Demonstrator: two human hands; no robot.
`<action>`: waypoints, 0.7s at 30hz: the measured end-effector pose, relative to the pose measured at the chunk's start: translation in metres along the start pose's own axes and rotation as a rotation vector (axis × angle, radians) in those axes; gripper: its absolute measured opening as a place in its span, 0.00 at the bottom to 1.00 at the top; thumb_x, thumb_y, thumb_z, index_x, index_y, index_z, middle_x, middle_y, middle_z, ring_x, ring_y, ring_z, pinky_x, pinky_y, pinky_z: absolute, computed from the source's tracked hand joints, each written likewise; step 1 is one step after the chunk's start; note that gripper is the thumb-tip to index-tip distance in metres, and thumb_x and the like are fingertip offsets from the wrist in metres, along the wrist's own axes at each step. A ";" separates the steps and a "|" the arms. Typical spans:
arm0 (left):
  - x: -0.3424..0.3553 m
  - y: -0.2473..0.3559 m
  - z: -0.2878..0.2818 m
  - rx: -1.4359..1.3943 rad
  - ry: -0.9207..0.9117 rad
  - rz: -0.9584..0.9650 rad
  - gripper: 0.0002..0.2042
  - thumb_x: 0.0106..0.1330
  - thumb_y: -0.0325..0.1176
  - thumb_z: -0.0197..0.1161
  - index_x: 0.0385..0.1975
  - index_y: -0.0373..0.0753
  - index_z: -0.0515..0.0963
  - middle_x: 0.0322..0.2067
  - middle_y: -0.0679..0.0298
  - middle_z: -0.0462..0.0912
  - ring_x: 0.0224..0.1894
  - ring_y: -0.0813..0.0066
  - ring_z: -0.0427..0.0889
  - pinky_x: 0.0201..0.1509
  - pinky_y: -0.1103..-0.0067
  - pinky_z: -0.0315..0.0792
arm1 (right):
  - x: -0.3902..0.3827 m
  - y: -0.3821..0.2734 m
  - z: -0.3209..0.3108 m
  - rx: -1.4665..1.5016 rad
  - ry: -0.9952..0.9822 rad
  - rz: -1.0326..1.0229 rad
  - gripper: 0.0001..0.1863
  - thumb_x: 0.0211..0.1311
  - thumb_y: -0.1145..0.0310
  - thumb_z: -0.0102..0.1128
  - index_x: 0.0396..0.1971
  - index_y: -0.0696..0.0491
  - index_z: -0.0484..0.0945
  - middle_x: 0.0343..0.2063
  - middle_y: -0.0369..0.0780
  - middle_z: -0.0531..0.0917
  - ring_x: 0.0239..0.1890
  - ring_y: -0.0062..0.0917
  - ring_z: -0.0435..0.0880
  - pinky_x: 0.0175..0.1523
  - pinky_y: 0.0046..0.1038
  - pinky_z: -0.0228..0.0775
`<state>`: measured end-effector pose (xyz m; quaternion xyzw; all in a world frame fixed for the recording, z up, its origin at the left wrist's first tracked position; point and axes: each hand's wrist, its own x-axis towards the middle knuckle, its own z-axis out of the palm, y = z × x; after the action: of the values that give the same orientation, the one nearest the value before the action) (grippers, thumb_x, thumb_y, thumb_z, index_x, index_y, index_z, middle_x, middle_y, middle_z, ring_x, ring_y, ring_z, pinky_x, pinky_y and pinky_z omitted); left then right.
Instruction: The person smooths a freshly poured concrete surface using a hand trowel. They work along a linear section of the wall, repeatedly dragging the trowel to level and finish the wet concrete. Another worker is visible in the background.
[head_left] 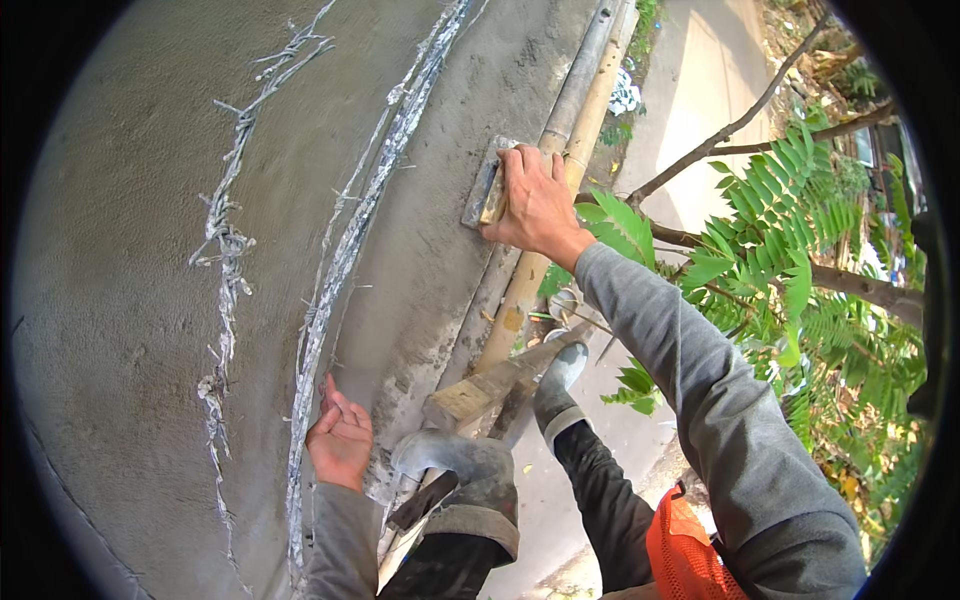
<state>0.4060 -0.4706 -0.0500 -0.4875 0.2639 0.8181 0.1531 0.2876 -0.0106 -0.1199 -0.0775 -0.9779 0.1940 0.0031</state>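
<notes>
My right hand [533, 200] grips a small plastering float [484, 186] with a wooden handle, its flat plate against the grey cement surface [420, 200] near that surface's edge. My left hand [343, 440] is open, palm showing and fingers partly bent, with nothing seen in it. Its fingertips are close to a cement-splashed bundle of barbed wire [345, 235] that runs along the surface; whether they touch it I cannot tell. Farther left, another strand of twisted barbed wire [228, 240] runs across the plaster.
Bamboo poles [525, 285] run along the cement edge, with a wooden beam [490, 388] crossing them. My grey boots [465, 475] are among these supports, above a paved path [700, 80]. Leafy branches [770, 260] reach in from the right beside my right arm.
</notes>
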 end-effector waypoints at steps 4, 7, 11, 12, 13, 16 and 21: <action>-0.002 -0.002 0.003 0.003 -0.002 -0.019 0.30 0.78 0.21 0.47 0.78 0.54 0.69 0.75 0.78 0.79 0.58 0.81 0.88 0.62 0.66 0.82 | 0.003 0.006 -0.002 0.059 0.126 -0.049 0.60 0.37 0.48 0.87 0.71 0.57 0.67 0.61 0.50 0.74 0.70 0.48 0.76 0.79 0.68 0.58; -0.004 -0.002 0.004 -0.006 0.006 -0.005 0.31 0.78 0.20 0.48 0.78 0.54 0.68 0.76 0.77 0.79 0.58 0.80 0.88 0.62 0.66 0.82 | 0.005 0.010 -0.006 -0.077 -0.125 -0.030 0.60 0.35 0.48 0.88 0.71 0.57 0.68 0.61 0.50 0.74 0.68 0.48 0.77 0.77 0.67 0.59; 0.000 -0.002 0.005 0.008 0.014 0.006 0.31 0.77 0.20 0.49 0.78 0.54 0.69 0.76 0.76 0.79 0.58 0.80 0.88 0.62 0.66 0.81 | 0.005 0.008 -0.007 0.005 0.045 -0.066 0.56 0.38 0.47 0.89 0.66 0.58 0.70 0.60 0.50 0.74 0.70 0.47 0.74 0.77 0.68 0.59; 0.000 -0.002 0.005 0.019 0.010 0.001 0.31 0.77 0.20 0.49 0.78 0.54 0.69 0.76 0.76 0.79 0.58 0.79 0.88 0.62 0.65 0.81 | 0.005 0.005 -0.006 0.025 0.065 -0.074 0.56 0.38 0.47 0.89 0.65 0.58 0.70 0.59 0.50 0.75 0.69 0.47 0.74 0.77 0.68 0.59; 0.000 -0.002 0.005 0.016 0.014 0.000 0.31 0.77 0.20 0.49 0.78 0.54 0.69 0.76 0.76 0.79 0.59 0.79 0.88 0.62 0.65 0.81 | 0.004 0.004 -0.006 0.054 0.153 -0.124 0.56 0.38 0.46 0.89 0.65 0.58 0.70 0.59 0.49 0.75 0.69 0.47 0.74 0.77 0.68 0.59; 0.000 -0.001 0.006 0.002 0.016 0.005 0.31 0.77 0.20 0.49 0.78 0.54 0.69 0.76 0.76 0.79 0.59 0.79 0.88 0.62 0.65 0.81 | 0.003 0.001 -0.003 -0.039 -0.071 -0.041 0.56 0.38 0.46 0.89 0.65 0.58 0.71 0.59 0.49 0.76 0.69 0.46 0.74 0.77 0.68 0.60; 0.002 -0.003 0.006 0.018 0.024 0.010 0.29 0.77 0.20 0.50 0.76 0.52 0.71 0.75 0.75 0.79 0.59 0.79 0.88 0.62 0.65 0.81 | 0.004 0.001 -0.004 -0.025 0.051 -0.068 0.58 0.37 0.48 0.89 0.69 0.57 0.68 0.60 0.49 0.74 0.70 0.46 0.74 0.78 0.66 0.58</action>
<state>0.4026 -0.4650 -0.0504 -0.4946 0.2754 0.8105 0.1504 0.2841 -0.0075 -0.1163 -0.0492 -0.9819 0.1797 0.0338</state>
